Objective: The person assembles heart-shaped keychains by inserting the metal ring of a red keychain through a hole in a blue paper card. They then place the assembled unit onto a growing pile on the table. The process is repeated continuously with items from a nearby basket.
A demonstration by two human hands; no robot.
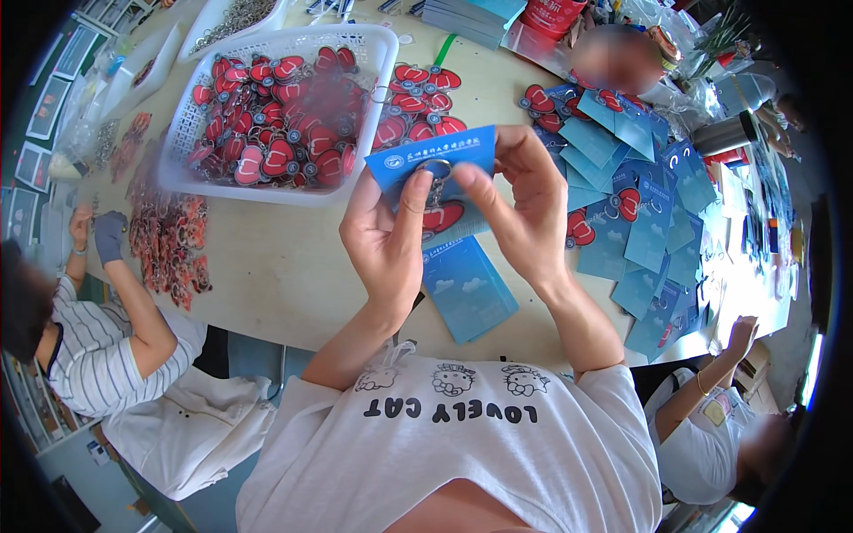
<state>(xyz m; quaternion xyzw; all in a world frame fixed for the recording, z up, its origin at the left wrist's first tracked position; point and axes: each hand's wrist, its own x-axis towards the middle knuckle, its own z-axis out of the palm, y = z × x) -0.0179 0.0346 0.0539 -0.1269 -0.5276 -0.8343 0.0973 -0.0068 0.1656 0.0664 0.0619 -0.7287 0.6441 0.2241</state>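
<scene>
Card, blue point(426, 153), one, white lettering along upper edge; held up above the counter point(258, 258), in front of the wearer's chest, head view; keychain, one, metal ring point(435, 165) lying over the card's face, red charm point(442, 216) hanging below it, partly hidden by the thumbs; left hand point(382, 231), grip narrow, closed on the card's left side, thumb on the front by the ring; right hand point(529, 204), grip holding the card's right side, fingers mostly behind, thumb bent over the front just beside the ring, contact with the ring not possible to tell; loose cards point(471, 289), blue with pale clouds, overlapping on the counter below the hands; basket point(258, 194), white, perforated, left of the hands, filled with red keychains; red keychains point(426, 89), further group, lying beside the basket's right side; green strip point(446, 49), near that group; reddish pieces point(169, 253), bunched on the counter at left; card pile point(653, 204), blue, spread at right, several bearing red charms; card stack point(471, 22), pale blue, at the far edge; white tray point(235, 27), holding small metal parts, upper left; co-worker in striped top point(115, 346), left, one hand in a grey glove point(110, 235); second co-worker point(711, 426), pale top, lower right
</scene>
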